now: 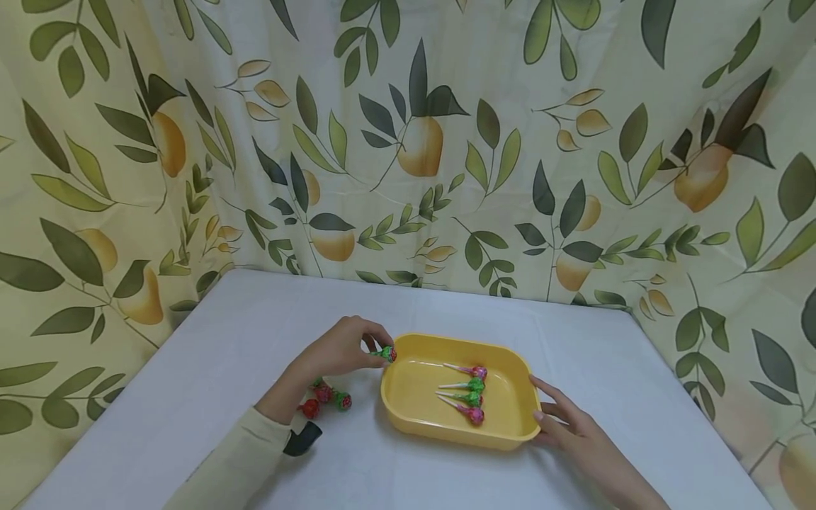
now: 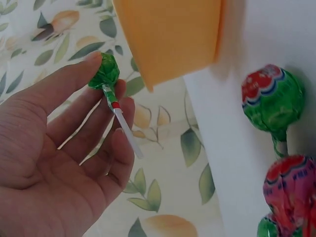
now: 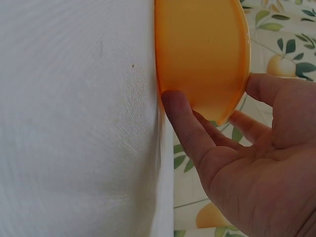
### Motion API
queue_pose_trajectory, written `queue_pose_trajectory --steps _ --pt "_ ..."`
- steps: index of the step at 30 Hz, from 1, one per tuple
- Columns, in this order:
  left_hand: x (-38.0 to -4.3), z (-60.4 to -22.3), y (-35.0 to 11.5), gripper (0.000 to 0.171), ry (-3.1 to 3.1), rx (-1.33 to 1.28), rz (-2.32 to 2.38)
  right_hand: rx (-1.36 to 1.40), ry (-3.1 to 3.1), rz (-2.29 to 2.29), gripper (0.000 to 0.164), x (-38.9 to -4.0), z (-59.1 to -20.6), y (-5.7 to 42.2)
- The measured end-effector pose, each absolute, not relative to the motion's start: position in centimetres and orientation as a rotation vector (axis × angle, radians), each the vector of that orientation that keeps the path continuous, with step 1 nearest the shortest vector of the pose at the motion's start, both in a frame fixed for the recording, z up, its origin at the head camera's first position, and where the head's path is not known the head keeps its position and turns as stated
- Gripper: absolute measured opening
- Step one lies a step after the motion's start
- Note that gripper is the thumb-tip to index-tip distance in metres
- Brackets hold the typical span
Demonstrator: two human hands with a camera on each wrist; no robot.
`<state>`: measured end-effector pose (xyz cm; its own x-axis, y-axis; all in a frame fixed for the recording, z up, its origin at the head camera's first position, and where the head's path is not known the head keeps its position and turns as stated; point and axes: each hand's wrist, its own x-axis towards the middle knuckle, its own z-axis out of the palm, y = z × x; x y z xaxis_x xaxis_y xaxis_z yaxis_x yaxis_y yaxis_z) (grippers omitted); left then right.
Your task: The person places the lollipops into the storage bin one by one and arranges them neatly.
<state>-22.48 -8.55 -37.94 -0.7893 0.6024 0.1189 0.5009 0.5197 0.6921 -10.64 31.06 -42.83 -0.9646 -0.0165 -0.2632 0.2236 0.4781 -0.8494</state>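
Between thumb and fingertips, my left hand (image 1: pixel 347 347) pinches a green-wrapped lollipop (image 2: pixel 106 74) at the left rim of a yellow tray (image 1: pixel 440 430). Its white stick angles down across the fingers in the left wrist view. Inside the tray, several lollipops (image 1: pixel 474 399) in pink and green wrappers lie in a row, sticks to the left. My right hand (image 1: pixel 570 428) touches the tray's right end, fingers extended along its rim and outer wall (image 3: pixel 202 59). Beneath the left wrist, more wrapped lollipops (image 1: pixel 343 401), red and green, sit on the table, partly hidden by the arm.
A white cloth covers the table (image 1: pixel 357 474). Behind it and along both sides hangs a curtain (image 1: pixel 395 212) printed with leaves and fruit. A black band (image 1: pixel 302 438) is at the left sleeve.
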Motion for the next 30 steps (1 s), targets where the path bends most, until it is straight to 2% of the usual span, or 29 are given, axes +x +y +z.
queue_pose_trajectory --steps 9,30 --pt "-22.2 -38.1 -6.5 0.013 2.548 1.040 1.134 0.186 2.477 -1.504 0.072 -10.6 -42.9 31.1" --pt "-21.8 -39.2 -1.8 0.010 2.456 1.146 1.091 0.200 2.496 -1.493 0.073 -10.6 -43.1 31.2"
